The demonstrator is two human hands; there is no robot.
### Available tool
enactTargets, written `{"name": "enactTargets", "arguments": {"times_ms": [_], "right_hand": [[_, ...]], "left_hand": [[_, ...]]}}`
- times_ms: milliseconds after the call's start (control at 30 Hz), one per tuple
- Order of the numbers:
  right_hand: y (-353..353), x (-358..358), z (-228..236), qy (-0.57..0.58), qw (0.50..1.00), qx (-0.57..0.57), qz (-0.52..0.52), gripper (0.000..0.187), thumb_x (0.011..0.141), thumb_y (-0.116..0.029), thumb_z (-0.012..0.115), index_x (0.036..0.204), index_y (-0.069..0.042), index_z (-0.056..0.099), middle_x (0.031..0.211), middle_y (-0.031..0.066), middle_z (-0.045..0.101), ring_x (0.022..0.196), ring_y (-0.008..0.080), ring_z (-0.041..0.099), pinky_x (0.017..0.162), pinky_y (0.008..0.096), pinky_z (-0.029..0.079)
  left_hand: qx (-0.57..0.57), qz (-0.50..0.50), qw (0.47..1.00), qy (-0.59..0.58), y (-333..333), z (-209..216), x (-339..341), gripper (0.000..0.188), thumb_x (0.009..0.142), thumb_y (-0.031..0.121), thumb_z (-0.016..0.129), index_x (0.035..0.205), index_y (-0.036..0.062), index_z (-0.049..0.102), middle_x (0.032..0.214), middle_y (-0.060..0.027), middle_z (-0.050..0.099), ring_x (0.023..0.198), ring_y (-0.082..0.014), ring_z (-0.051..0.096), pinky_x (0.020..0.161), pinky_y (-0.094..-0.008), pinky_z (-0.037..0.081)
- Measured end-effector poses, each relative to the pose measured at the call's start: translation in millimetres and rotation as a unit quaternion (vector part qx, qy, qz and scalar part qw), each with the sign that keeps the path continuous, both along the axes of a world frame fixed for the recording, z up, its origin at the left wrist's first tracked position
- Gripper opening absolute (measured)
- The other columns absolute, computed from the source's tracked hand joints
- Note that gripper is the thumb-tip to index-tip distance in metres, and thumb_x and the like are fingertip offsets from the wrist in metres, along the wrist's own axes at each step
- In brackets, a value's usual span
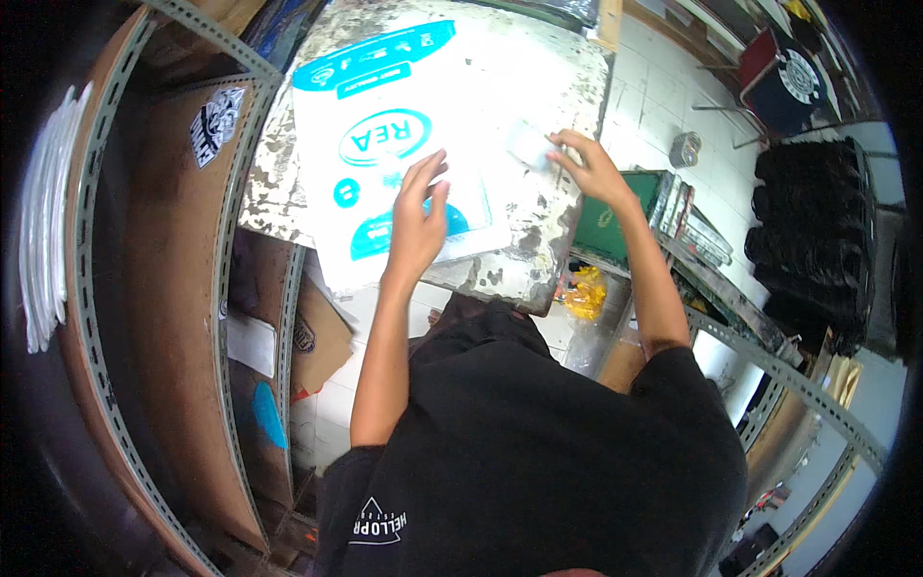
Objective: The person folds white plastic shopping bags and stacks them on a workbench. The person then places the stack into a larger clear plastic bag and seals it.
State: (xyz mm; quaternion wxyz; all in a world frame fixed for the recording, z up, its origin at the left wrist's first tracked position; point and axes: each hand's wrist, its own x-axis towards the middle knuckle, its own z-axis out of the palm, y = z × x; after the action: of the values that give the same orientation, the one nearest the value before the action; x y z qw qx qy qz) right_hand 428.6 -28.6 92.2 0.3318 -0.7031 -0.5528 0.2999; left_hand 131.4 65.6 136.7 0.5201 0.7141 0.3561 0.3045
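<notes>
A large white bag or sheet with turquoise print (322, 216) lies flat on a worn, paint-flecked table (538, 260). My left hand (420, 221) is over its near part, fingers stretched and thumb apart, holding nothing. Whether its fingertips touch the surface I cannot tell. Toward the right of the table my right hand (594, 171) pinches the edge of a small whitish flat piece (529, 144) between thumb and fingers. That piece is blurred and washed out by glare, so its kind does not show.
A metal-framed shelf (178, 279) with wooden boards rises close on my left. At the right stand a green flat frame (606, 226), more frames leaning together and a slotted metal rack (788, 380). A yellow plastic bag (586, 293) is below the table's right edge.
</notes>
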Motion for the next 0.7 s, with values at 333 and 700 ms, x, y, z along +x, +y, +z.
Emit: {"name": "enactTargets", "arguments": {"times_ms": [333,700], "right_hand": [[-17,-68,64,0.239,0.965,0.052,0.089,0.026,0.098,-0.014,0.068,0.118,0.001,0.066,0.12,0.0115,0.066,0.118,0.022,0.058,0.105,0.0361,0.043],[18,-214,144,0.254,0.961,0.031,0.105,0.021,0.091,-0.011,0.067,0.104,0.005,0.064,0.095,0.0099,0.066,0.093,0.0153,0.06,0.087,0.0303,0.046]], "left_hand": [[0.158,-0.119,0.979,0.057,18,62,11,0.028,0.093,0.011,0.07,0.121,0.0144,0.076,0.12,-0.0079,0.068,0.105,-0.0212,0.067,0.087,-0.0348,0.055],[0.217,-0.044,0.97,-0.106,40,113,-143,0.01,0.088,0.001,0.07,0.097,0.0045,0.072,0.101,-0.0101,0.072,0.095,-0.0255,0.07,0.088,-0.0356,0.053]]}}
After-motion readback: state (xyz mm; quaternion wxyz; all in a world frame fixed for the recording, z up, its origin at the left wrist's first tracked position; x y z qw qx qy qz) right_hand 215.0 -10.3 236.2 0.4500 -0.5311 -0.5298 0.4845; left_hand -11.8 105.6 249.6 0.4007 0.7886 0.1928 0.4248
